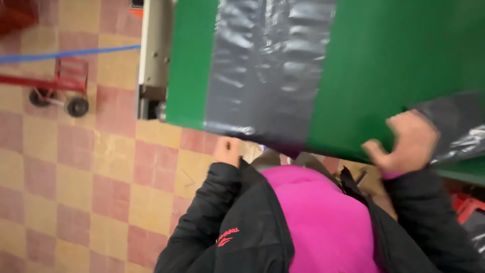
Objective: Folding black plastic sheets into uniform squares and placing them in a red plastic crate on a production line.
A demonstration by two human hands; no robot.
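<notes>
A large green panel [374, 65] fills the upper right of the view, tilted, with a wide band of grey plastic film [268, 65] wrapped across it. My right hand [406, 144] grips the panel's lower edge, thumb on the green face, beside a patch of dark plastic film [454, 126]. My left hand [227, 150] is at the lower edge below the grey band, with its fingers hidden under the panel. Both arms are in black jacket sleeves, over a pink top [323, 217].
The floor is red and yellow checkered tile [76, 177]. A red hand truck with black wheels [63, 86] lies at the upper left, with a blue line [70, 52] above it. A pale metal frame [154, 55] stands beside the panel's left edge. Something red [467, 207] sits at the lower right.
</notes>
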